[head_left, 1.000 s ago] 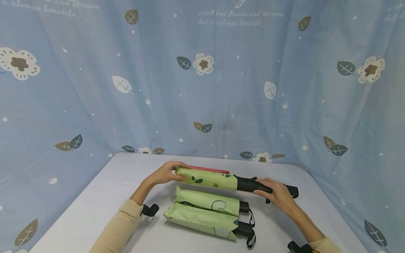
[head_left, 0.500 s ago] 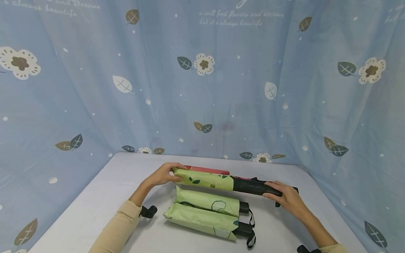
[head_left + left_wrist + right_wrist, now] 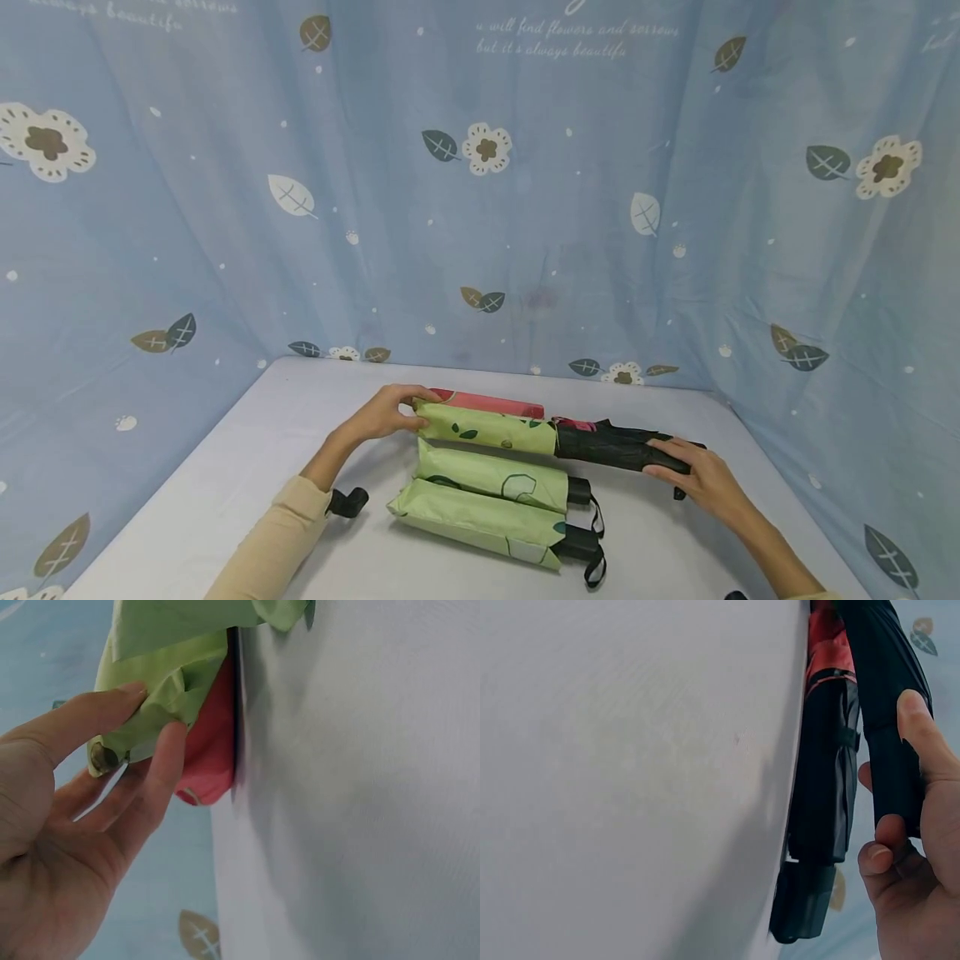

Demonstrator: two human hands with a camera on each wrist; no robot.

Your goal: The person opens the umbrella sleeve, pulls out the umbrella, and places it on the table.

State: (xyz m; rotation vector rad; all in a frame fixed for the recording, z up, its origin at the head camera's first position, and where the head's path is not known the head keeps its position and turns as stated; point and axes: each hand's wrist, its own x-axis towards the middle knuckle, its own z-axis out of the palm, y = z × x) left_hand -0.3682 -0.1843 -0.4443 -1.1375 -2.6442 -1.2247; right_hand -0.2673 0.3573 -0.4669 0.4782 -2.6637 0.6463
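Observation:
A long umbrella, green at one end and black at the other, is held between both hands. My left hand pinches its green end; the left wrist view shows thumb and fingers of that hand on the cloth. My right hand grips the black end, as does the hand in the right wrist view. Behind it lies a red and black umbrella, whose black part rests on the table in the right wrist view.
Two folded green umbrellas with black handles and wrist straps lie side by side nearer the front of the white table. A patterned blue curtain stands along the back and sides.
My right hand has moved to the right and slightly down along with the black end. The left hand stays at the green end, and more of the red umbrella shows behind.

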